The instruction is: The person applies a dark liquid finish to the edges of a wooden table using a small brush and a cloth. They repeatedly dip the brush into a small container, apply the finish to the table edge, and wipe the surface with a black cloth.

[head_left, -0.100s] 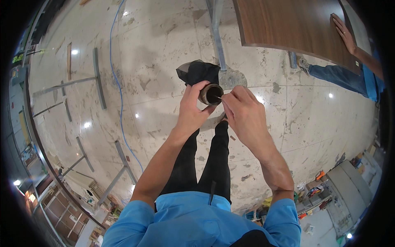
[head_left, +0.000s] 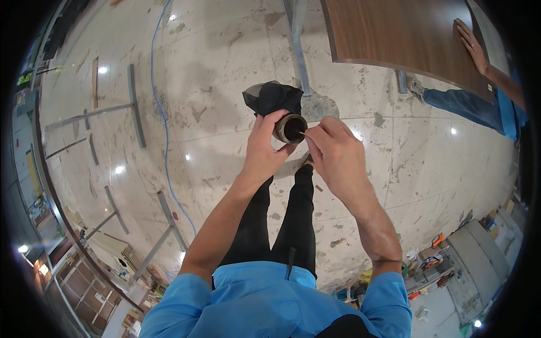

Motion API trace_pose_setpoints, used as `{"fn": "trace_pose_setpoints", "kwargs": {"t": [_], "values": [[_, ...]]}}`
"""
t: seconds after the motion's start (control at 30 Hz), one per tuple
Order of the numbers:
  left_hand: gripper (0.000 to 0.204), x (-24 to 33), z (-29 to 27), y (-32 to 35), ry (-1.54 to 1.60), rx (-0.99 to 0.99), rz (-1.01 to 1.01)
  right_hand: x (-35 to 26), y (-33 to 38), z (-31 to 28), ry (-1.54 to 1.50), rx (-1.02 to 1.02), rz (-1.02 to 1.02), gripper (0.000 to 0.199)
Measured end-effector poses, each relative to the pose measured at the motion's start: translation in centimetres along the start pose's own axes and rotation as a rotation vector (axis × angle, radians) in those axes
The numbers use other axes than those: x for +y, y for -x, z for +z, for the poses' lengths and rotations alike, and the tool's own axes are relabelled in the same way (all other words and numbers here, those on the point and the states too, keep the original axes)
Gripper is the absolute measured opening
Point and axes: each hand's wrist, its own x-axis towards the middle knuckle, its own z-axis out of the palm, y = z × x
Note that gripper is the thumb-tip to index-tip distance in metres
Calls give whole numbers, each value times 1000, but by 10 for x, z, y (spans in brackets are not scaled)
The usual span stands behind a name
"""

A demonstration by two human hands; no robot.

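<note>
My left hand (head_left: 267,143) is wrapped round a small jar (head_left: 280,133) with a dark inside, its mouth tilted toward me. A black cloth or bag (head_left: 273,98) bunches against the far side of the jar. Thumb and fingers of my right hand (head_left: 333,144) pinch a thin pale stick (head_left: 301,133), whose tip points into the jar's mouth. What the stick is exactly, and how deep it reaches, I cannot make out.
A dark wooden panel (head_left: 394,36) stands at the upper right, with another person's hand (head_left: 472,46) on it. Metal frames (head_left: 137,107) and a blue cable (head_left: 164,127) lie on the worn floor at left. Tools (head_left: 433,260) clutter the lower right.
Both hands and the jar have shifted very slightly to the right. The grips look the same.
</note>
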Motion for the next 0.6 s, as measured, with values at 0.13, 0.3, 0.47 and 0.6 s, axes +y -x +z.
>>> {"fn": "trace_pose_setpoints", "kwargs": {"t": [0.13,0.3,0.47,0.6], "values": [[69,-2,-2,1,-2,6,9,9,8,-2,-328,-14,230,7],[69,-13,7,-12,98,-20,-31,47,10,5,-867,-119,558,12],[70,-11,20,-22,129,-42,-27,64,16,19,-927,-67,487,11],[69,-3,21,-26,94,-93,-40,46,22,7,-570,136,305,13]]}}
